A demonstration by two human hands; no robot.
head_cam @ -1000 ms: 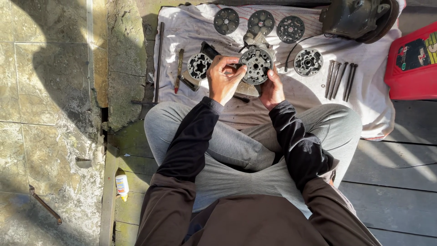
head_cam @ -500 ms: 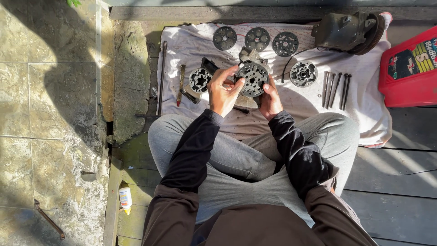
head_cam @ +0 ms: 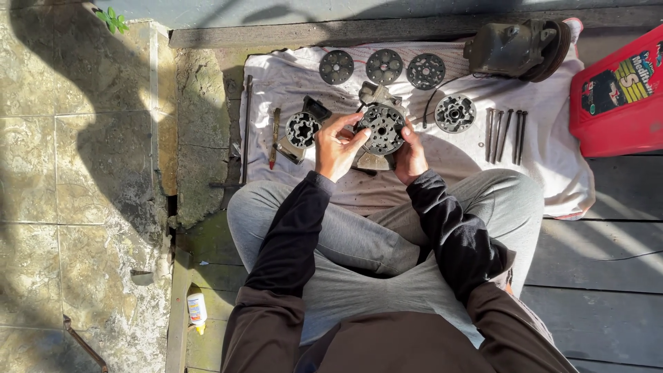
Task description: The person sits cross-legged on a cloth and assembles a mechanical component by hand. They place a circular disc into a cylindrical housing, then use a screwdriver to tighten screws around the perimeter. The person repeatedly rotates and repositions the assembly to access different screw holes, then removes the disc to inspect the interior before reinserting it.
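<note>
Both hands meet at a round grey metal part (head_cam: 382, 128) with a ring of holes, held upright over a white cloth (head_cam: 290, 76). My left hand (head_cam: 338, 146) grips its left edge, fingers curled onto the face. On the right side my right hand (head_cam: 411, 153) supports the rim. Under the part sits a metal housing, mostly hidden. I am seated cross-legged in grey trousers and dark sleeves.
On the cloth lie three round discs (head_cam: 382, 66), a cylinder block (head_cam: 302, 129), another round hub (head_cam: 455, 112), several long bolts (head_cam: 505, 131), a screwdriver (head_cam: 275, 135) and a dark compressor body (head_cam: 514, 47). A red container (head_cam: 618, 97) stands at right; a small bottle (head_cam: 197, 309) lies lower left.
The view has shifted so the cloth and parts sit lower in frame. Both hands stay on the round part, the left fingers shifting slightly over its face.
</note>
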